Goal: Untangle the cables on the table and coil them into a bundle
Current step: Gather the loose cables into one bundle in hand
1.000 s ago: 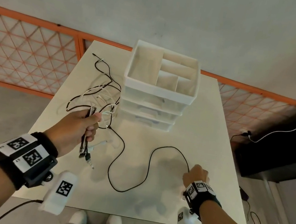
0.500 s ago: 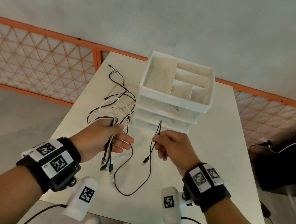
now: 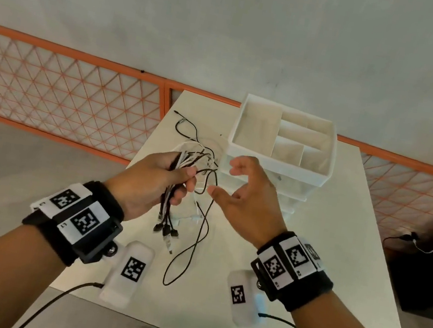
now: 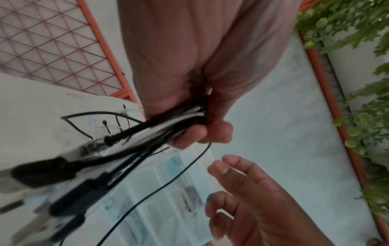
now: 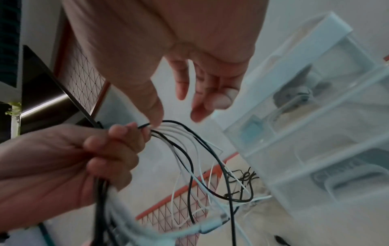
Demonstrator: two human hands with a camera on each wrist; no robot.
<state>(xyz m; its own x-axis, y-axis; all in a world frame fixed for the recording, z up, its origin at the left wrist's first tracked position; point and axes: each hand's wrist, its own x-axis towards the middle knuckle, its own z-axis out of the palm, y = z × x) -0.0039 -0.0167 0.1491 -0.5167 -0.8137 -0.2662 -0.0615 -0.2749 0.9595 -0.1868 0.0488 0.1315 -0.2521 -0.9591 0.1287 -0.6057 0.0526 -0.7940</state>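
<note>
Above the table's [image 3: 339, 240] left edge, your left hand [image 3: 150, 179] grips the cables [image 3: 178, 183]; your right hand [image 3: 247, 194] is spread wide beside them, holding nothing.

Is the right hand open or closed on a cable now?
Open: the right hand has spread fingers holding nothing, beside the cables gripped by the left hand.

White table [image 3: 331, 253], seen from above. A white drawer unit [image 3: 280, 162] w/ an open divided top tray stands at the far end. Just left of the unit, tangled black & white cables [image 3: 186, 130] lie on the tabletop; one black cable [image 3: 180, 260] loops nearer, in front of the unit.
</note>
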